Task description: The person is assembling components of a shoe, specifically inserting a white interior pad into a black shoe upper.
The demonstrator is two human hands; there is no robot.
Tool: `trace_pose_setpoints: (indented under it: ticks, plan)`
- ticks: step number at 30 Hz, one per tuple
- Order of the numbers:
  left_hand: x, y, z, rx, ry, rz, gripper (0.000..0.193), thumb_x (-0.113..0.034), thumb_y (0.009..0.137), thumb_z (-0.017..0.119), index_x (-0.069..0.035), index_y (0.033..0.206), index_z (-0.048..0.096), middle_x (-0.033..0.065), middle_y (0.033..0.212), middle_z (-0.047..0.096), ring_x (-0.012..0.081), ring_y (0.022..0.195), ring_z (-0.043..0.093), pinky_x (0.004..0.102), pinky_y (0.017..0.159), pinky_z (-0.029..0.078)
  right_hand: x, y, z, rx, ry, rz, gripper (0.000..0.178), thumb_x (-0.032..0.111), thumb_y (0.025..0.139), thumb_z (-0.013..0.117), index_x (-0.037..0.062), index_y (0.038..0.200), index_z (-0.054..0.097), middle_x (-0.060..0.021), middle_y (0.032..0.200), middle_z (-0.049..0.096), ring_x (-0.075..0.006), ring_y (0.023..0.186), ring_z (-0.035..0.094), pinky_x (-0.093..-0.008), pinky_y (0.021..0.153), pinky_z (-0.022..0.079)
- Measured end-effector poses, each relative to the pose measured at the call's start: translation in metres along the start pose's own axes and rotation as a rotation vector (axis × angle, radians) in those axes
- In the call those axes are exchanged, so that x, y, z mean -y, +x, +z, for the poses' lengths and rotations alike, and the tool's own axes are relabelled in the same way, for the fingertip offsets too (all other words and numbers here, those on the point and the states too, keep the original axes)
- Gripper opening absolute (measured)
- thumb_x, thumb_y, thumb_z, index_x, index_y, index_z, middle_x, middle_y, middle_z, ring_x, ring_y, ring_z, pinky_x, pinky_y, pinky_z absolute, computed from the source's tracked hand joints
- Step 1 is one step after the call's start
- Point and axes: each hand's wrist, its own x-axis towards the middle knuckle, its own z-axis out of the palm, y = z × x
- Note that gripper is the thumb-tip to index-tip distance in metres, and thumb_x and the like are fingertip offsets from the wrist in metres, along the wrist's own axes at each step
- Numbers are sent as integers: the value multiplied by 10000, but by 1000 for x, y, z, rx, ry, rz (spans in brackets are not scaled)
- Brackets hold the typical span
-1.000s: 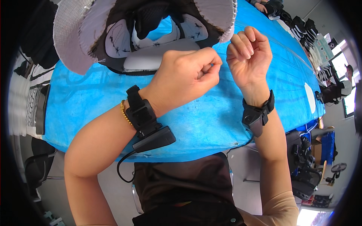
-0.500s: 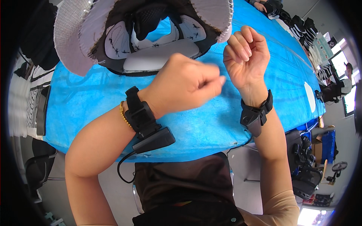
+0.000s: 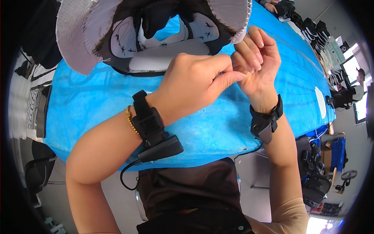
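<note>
My left hand (image 3: 196, 84) is closed, its thumb and fingers pressed together and meeting the fingers of my right hand. My right hand (image 3: 257, 64) is turned palm up with its fingers curled in. Anything held between them is too small or hidden to make out. Just beyond my hands stands a large sewn fabric piece (image 3: 76, 43), with pale woven flaps, stitched edges and a dark lining. Inside it sit white pads (image 3: 124, 41) marked with black thread stitches. A smooth white panel (image 3: 165, 56) lies at its near side.
A blue cover (image 3: 89, 101) lies over the table. Black devices are strapped to both wrists, with cables hanging down. A black chair (image 3: 39, 167) stands at the left. Black and white goods (image 3: 313, 35) line the far right, where another person's hand (image 3: 270, 7) shows.
My left hand has moved right and now touches my right hand; before, a gap lay between them. The fabric piece has shifted slightly up and its right flap slightly right.
</note>
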Motion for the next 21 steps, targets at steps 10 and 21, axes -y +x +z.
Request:
trace_pose_setpoints:
  ticks: [10, 21]
  plan:
    - [1, 2, -3, -5, -95, -209, 247, -221, 845, 717, -46, 694, 630, 3, 534, 567, 44, 450, 531, 195, 413, 371, -16, -3, -2, -62, -115, 62, 271, 236, 947, 413, 86, 722, 399, 0, 495, 369, -116, 442, 390, -232, 385, 338]
    - [6, 3, -2, 45, -262, -377, 287, -257, 950, 578, -29, 776, 593, 30, 610, 594, 68, 479, 558, 198, 436, 403, -9, -1, -3, 48, 21, 75, 300, 228, 973, 381, 81, 714, 410, -2, 498, 387, -115, 437, 396, -242, 374, 297]
